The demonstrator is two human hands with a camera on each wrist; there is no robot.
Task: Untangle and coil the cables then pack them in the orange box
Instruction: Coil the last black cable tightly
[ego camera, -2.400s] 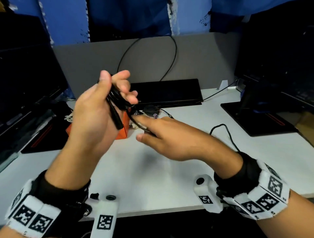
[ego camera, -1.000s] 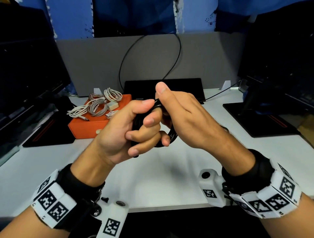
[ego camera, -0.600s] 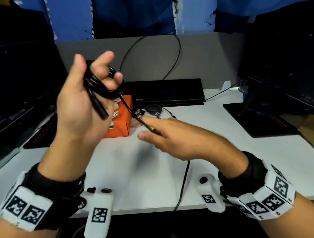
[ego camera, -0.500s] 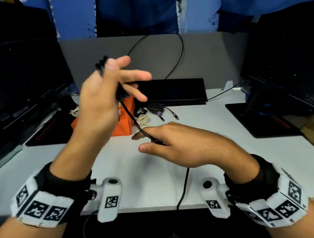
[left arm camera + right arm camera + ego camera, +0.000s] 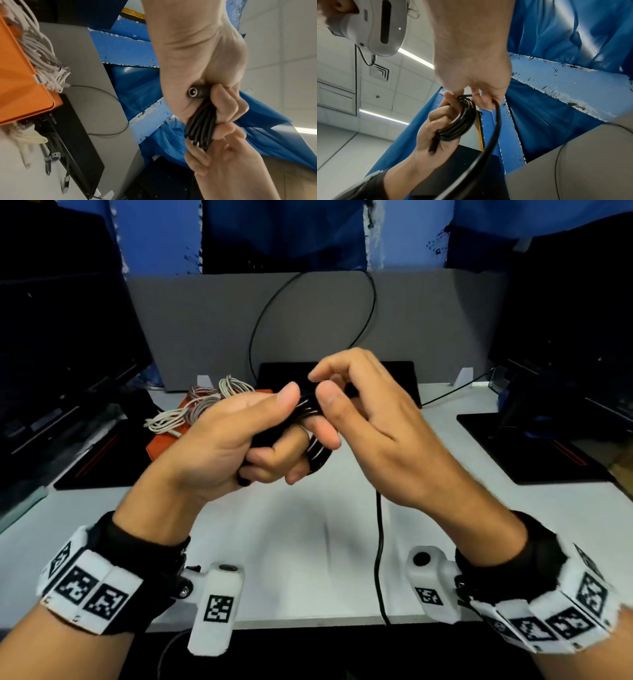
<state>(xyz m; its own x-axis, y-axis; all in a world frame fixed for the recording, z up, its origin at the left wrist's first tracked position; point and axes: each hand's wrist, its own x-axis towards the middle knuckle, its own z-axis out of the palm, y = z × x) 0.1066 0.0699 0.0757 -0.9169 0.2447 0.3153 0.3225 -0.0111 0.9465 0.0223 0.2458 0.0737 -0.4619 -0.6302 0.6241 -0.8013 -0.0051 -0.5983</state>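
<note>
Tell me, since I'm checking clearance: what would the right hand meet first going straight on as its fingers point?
Probably the left hand: the right hand points left at the black coil there, already touching.

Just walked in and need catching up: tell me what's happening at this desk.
A person is winding a black cable into a coil. The left hand grips the loops already made, while the right hand pinches the strand at the top of the coil. The loose tail hangs off the front edge of the desk. White cables lie on the closed orange box behind.
</note>
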